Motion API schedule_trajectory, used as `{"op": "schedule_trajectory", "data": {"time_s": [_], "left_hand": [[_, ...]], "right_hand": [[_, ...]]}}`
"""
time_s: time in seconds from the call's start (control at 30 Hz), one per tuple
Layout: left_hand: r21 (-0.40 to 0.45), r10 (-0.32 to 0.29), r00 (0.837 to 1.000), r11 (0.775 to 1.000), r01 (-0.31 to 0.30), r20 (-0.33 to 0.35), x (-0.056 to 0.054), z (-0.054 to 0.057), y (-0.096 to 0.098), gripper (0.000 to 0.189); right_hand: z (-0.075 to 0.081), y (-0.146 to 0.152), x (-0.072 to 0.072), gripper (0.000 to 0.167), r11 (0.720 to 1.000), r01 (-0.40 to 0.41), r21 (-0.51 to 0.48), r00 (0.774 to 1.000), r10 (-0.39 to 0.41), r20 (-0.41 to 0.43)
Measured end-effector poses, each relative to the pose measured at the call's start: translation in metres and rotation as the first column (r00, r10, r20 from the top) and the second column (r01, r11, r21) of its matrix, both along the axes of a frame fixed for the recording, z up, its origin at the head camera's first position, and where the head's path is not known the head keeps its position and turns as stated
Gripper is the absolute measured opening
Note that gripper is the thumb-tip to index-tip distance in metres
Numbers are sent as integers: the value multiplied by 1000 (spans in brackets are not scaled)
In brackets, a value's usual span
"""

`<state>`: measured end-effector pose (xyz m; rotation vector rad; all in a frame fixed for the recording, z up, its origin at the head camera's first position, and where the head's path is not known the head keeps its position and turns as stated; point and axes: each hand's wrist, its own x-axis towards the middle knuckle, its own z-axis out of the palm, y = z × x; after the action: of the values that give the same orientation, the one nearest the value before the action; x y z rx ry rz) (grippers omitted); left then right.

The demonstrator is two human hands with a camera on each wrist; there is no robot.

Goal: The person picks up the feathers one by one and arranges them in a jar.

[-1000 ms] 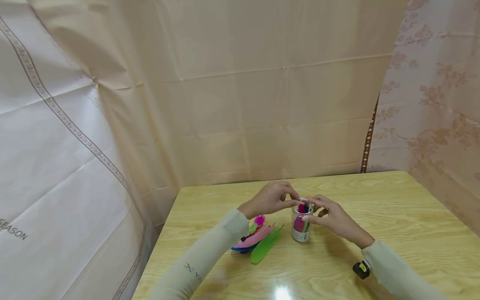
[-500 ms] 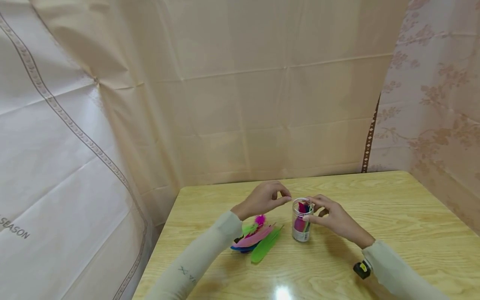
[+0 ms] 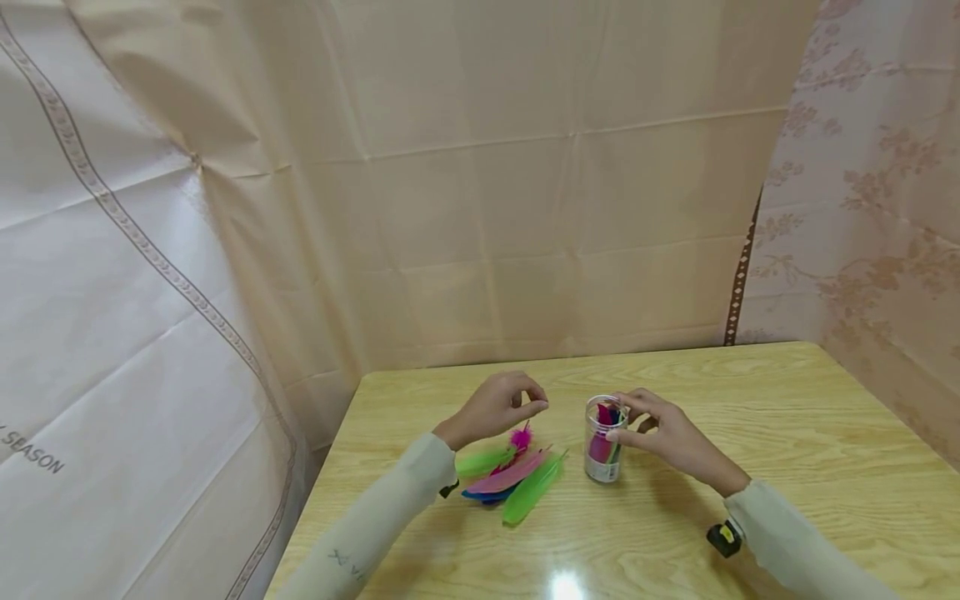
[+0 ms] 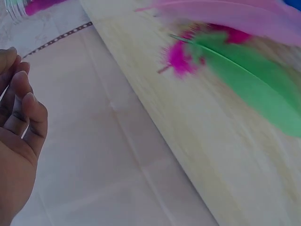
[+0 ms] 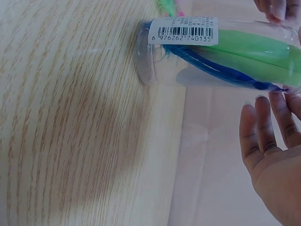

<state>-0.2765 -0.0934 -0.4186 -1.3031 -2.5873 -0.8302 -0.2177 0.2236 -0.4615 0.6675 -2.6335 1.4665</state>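
Observation:
A clear plastic jar (image 3: 602, 468) stands upright on the table, with magenta, blue and green feathers inside. My right hand (image 3: 671, 433) holds it near the rim between thumb and fingers. In the right wrist view the jar's barcode label (image 5: 183, 32) shows, with a green feather (image 5: 254, 49) and a blue feather (image 5: 211, 67) behind the plastic. My left hand (image 3: 495, 407) hovers left of the jar with loosely bent fingers and nothing in them. Below it lies a pile with a pink feather (image 3: 506, 473), green feathers (image 3: 531, 493), a blue feather (image 3: 480, 497) and a fluffy magenta feather (image 4: 181, 59).
The wood-grain table (image 3: 750, 417) ends at the back against a hanging beige cloth (image 3: 465, 208). A patterned cloth (image 3: 885, 208) hangs on the right and a pale one (image 3: 112, 333) on the left. Light glares off the table's front part.
My left hand has drawn back from the jar's mouth, leftward to above the feather pile, uncovering more of the light green feather. The right hand and jar have stayed in place.

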Motion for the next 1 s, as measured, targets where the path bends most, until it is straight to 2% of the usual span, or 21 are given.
{"op": "schedule_trajectory", "data": {"time_s": [0.5,0.77,1.0], "left_hand": [[-2,99,995,995,-99,7,7,-22,-53,12],[-15,172,985,985,-171,35,14,-35,-77,8],[-11,203,979,979,-202,37,21,-39,-96,9]], "right_hand": [[-3,-1,0,59,1000,3,-3,1000,-3,-6],[0,-2,2,59,1000,-6,14,1000,6,-24],[2,0,-1,57,1000,-5,29,999,6,-41]]}}
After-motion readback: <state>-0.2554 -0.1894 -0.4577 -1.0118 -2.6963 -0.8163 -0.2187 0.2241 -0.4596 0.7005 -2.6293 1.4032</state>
